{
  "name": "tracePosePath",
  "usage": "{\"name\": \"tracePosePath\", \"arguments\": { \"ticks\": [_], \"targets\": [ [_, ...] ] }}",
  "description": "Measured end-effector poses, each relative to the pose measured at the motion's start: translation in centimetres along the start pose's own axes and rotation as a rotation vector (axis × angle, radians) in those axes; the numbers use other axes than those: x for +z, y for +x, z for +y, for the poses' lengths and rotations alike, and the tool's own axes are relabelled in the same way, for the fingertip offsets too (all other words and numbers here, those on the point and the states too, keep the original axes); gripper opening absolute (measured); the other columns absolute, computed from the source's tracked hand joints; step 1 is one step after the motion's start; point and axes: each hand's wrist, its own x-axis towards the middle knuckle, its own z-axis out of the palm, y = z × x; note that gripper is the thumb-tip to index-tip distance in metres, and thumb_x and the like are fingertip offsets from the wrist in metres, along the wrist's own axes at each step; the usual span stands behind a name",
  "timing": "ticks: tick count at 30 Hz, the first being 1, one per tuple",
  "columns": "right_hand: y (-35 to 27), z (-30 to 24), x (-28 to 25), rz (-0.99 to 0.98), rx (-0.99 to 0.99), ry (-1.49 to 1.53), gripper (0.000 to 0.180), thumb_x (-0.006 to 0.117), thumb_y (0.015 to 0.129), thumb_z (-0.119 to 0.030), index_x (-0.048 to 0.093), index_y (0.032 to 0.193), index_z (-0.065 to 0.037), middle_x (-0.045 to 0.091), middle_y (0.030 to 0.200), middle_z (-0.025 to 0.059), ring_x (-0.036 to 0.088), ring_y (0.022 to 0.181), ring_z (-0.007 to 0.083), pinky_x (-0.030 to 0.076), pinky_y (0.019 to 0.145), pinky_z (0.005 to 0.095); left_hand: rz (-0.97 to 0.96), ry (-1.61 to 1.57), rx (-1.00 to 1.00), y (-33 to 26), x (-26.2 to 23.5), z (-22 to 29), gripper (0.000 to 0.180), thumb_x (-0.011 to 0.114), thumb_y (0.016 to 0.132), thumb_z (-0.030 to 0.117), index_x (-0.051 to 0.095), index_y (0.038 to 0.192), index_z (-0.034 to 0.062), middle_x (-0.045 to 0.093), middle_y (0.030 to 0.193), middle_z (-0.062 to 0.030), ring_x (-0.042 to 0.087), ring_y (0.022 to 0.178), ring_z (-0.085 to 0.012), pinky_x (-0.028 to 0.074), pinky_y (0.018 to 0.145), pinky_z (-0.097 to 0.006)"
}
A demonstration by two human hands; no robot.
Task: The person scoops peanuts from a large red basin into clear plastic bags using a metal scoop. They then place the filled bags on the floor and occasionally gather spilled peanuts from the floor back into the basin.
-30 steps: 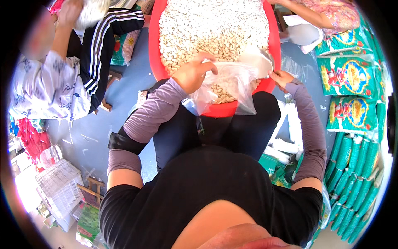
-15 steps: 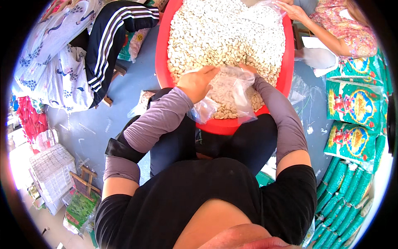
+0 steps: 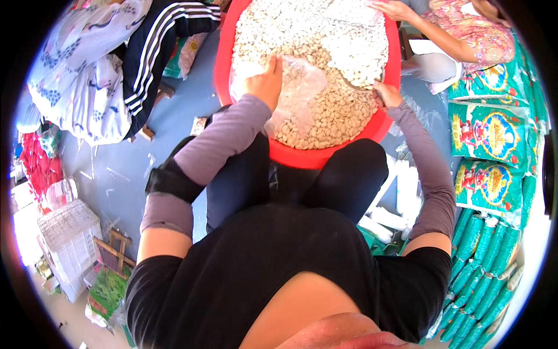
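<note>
In front of my knees stands a red tub (image 3: 376,129) full of pale, flat seeds that look like pumpkin seeds (image 3: 325,125). My left hand (image 3: 263,86) is closed on a clear plastic bag (image 3: 299,87), which lies slack over the seeds at the tub's near left; its mouth is hard to make out. My right hand (image 3: 388,95), at the tub's right edge, grips the thin dark rim of a shallow, rounded scoop-like vessel (image 3: 361,87). Whiter seeds are heaped in it, hiding most of its shape.
At the far right another person's hand (image 3: 394,10) reaches over the tub. Someone in striped dark trousers (image 3: 145,70) sits at left. Green printed packets (image 3: 491,131) are stacked at right. A white crate (image 3: 67,238) stands on the left floor.
My right hand has left the bag and moved right to grip the seed-filled scoop at the tub's edge. My left hand has risen slightly, still holding the bag, which now hangs slack.
</note>
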Motion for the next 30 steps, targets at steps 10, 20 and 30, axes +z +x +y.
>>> {"name": "tracePosePath", "arguments": {
  "ticks": [10,20,30],
  "targets": [
    [-8.8,-5.6,0.6,-0.204,0.083,-0.129,0.039,0.054,0.083,-0.042,0.057,0.074,-0.004,0.046,0.055,-0.0018,0.036,0.04,0.0055,0.024,0.035,0.0216,-0.151,-0.162,0.032,1.4,0.0,2.8,0.08,0.061,0.072,0.01,0.015,0.137,0.0012,0.019,0.143,-0.0167,0.06,0.09,-0.0332,0.048,0.077,-0.039],
    [-5.4,-7.4,6.2,-0.394,0.161,-0.631,0.045,0.047,0.085,-0.047,0.052,0.065,-0.007,0.041,0.048,0.0011,0.039,0.039,0.0101,0.029,0.037,0.0254,-0.234,-0.71,0.417,1.1,1.9,3.3,0.092,0.058,0.068,0.005,0.002,0.141,0.0055,0.015,0.144,-0.0214,0.033,0.126,-0.032,0.031,0.102,-0.031],
    [-9.6,-12.2,11.6,0.103,-0.535,-1.328,0.035,0.047,0.085,-0.039,0.062,0.095,-0.01,0.064,0.087,0.0162,0.062,0.082,0.0318,0.048,0.074,0.042,0.115,-0.952,-0.048,0.0,0.8,-0.8,0.073,0.052,0.07,0.003,0.019,0.136,-0.0049,0.025,0.139,-0.0248,0.024,0.131,-0.0296,0.022,0.106,-0.028]
  ]
}}
